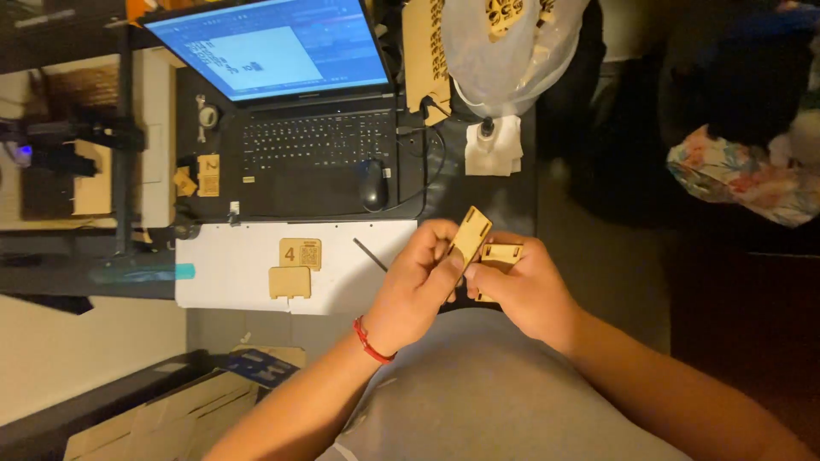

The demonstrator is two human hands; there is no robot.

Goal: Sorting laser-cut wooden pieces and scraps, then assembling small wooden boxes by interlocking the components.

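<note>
My left hand (416,286), with a red cord at the wrist, pinches a thin laser-cut wooden panel (471,234) held upright and tilted. Touching it from the right, my right hand (523,288) grips a smaller notched wooden piece (500,253) lying flat against the panel's lower edge. Both hands meet above my lap, just in front of the desk edge. On a white board (231,277) to the left lie two more wooden pieces: a square one with a printed code (301,253) and a plain tabbed one (289,283).
An open laptop (295,94) with a lit screen stands at the back of the dark desk, a black mouse (372,184) beside it. A clear bag of wooden parts (504,47) hangs at upper right. Cardboard boxes (179,410) sit on the floor, lower left.
</note>
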